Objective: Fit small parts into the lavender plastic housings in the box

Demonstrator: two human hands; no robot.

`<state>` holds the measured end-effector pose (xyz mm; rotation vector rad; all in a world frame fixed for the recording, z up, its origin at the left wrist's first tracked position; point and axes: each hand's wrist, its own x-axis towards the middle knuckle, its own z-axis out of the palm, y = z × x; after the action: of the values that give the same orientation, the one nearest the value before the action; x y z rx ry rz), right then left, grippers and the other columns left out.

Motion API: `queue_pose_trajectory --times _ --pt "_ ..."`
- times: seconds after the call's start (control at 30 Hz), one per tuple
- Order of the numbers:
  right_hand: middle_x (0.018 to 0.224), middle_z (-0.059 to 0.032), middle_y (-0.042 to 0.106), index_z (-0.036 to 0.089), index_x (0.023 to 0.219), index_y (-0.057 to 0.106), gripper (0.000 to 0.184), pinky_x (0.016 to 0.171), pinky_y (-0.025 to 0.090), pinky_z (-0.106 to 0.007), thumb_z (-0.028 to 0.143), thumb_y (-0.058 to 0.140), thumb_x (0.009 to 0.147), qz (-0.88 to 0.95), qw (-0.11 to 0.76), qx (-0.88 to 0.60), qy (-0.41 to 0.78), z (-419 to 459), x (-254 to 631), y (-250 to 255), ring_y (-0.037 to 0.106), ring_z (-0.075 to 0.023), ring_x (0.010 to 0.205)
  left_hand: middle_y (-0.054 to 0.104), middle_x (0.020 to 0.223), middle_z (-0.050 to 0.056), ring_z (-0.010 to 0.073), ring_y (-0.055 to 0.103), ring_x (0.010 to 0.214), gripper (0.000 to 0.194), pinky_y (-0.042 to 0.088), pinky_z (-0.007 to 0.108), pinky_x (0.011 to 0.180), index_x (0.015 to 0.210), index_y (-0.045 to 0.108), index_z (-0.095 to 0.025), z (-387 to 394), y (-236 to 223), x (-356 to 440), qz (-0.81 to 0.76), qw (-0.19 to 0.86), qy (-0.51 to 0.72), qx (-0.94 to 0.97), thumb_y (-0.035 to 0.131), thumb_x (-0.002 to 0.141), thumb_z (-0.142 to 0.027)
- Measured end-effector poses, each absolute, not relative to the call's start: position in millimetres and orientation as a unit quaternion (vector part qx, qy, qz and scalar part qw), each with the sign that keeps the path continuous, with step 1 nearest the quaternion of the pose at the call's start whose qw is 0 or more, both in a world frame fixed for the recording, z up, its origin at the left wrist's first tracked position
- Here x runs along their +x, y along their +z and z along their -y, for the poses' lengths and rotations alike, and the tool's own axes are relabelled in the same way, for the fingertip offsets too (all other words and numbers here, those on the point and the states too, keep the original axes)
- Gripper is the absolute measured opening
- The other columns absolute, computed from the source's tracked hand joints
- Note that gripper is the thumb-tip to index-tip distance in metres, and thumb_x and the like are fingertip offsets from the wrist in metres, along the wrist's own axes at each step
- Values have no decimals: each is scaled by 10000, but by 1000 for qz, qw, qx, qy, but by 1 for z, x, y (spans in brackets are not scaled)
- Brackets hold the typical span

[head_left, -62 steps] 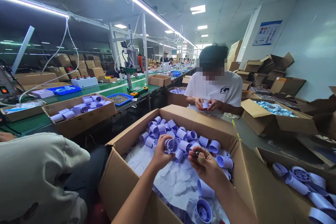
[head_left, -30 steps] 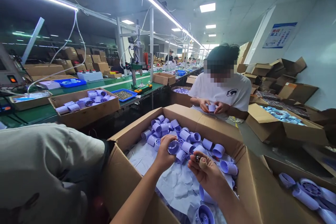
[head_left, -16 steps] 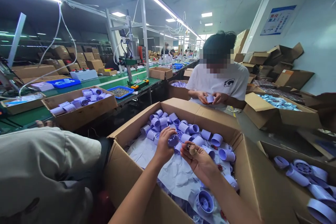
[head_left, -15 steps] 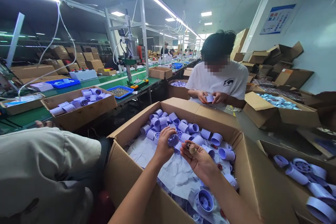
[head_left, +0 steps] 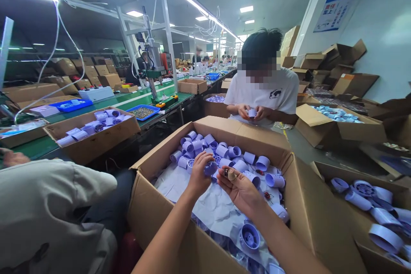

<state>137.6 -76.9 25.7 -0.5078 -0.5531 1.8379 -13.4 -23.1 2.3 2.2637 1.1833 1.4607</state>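
My left hand (head_left: pixel 198 177) is closed around a purple plastic cylinder housing (head_left: pixel 210 168), its round end turned toward my right hand. Close beside it, my right hand (head_left: pixel 241 192) pinches a small dark round part (head_left: pixel 226 172); its exact kind is too small to make out. A tan cover sits on a fingertip of that hand. Both hands are above a large cardboard box (head_left: pixel 160 227). Inside, many purple cylinders lie around crumpled white paper (head_left: pixel 212 212), with a wider round purple housing (head_left: pixel 250 237) at the near side. Small red parts with wires (head_left: pixel 267 195) lie among them.
Across the box a co-worker in a white shirt (head_left: pixel 282 81) holds a purple piece. At left, a person's grey sleeve (head_left: pixel 54 197) is close to the box. A green conveyor bench (head_left: pixel 125 102) carries a press (head_left: pixel 153 64). Another box of purple parts (head_left: pixel 340 218) stands right.
The view has shifted slightly, so the scene sits a little differently in the frame. My hands keep the same hold; the small part appears slightly nearer the purple housing.
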Motion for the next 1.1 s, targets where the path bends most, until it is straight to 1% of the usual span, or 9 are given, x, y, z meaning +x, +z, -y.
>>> queue_pose_trajectory --times 0.1,0.2,0.3,0.43,0.5,0.7,0.83,0.97,1.1 --pt "807 -13 763 178 831 719 333 784 540 -233 317 861 563 228 553 -218 771 76 137 26 706 -126 765 654 1110 55 249 499 1196 524 423 489 1009 953 574 -219 23 2 -14 -397 96 487 772 421 552 83" --pt "814 -8 760 188 822 719 329 793 535 -245 332 859 562 226 561 -224 765 76 137 25 702 -127 769 654 1112 48 243 494 1199 564 410 485 1017 956 573 -221 24 2 -13 -394 97 481 777 401 520 91" --pt "815 -9 753 198 821 718 337 784 531 -260 338 863 550 227 563 -235 759 75 137 25 693 -129 755 653 1109 46 248 501 1176 585 398 482 1014 964 575 -227 26 3 -12 -394 106 471 782 415 496 86" --pt "710 26 715 202 801 713 357 652 507 -226 330 877 512 257 567 -287 728 74 136 26 638 -88 614 657 1089 59 265 535 1096 530 402 486 966 979 579 -231 29 5 -10 -417 118 454 779 501 537 50" --pt "657 41 684 192 792 710 371 617 487 -218 346 877 499 299 568 -324 694 74 135 27 607 -78 578 663 1070 62 271 545 1062 499 399 487 937 977 585 -230 31 6 -8 -434 118 445 775 534 554 30" --pt "692 26 664 186 790 674 408 656 488 -274 465 824 533 384 565 -400 611 75 134 30 620 -121 629 662 1075 68 293 526 1072 527 380 483 892 992 586 -238 34 7 -6 -456 132 426 770 552 531 16" --pt "763 6 667 195 808 640 349 701 497 -293 411 806 590 439 560 -403 575 74 134 24 628 -151 708 659 1084 72 299 518 1076 501 373 478 884 986 585 -231 37 9 -4 -456 139 417 774 560 544 2" --pt "845 -16 681 230 890 589 281 765 503 -330 313 752 677 517 563 -434 477 76 135 16 642 -199 825 664 1070 69 289 520 1054 456 374 447 858 987 585 -238 40 10 -1 -450 138 422 774 549 585 -25" --pt "847 -39 675 248 869 625 109 774 499 -392 270 642 764 619 543 -477 308 79 136 15 626 -230 803 661 1078 69 281 518 1053 459 372 433 872 1001 581 -233 41 9 1 -439 134 433 776 561 584 -43"
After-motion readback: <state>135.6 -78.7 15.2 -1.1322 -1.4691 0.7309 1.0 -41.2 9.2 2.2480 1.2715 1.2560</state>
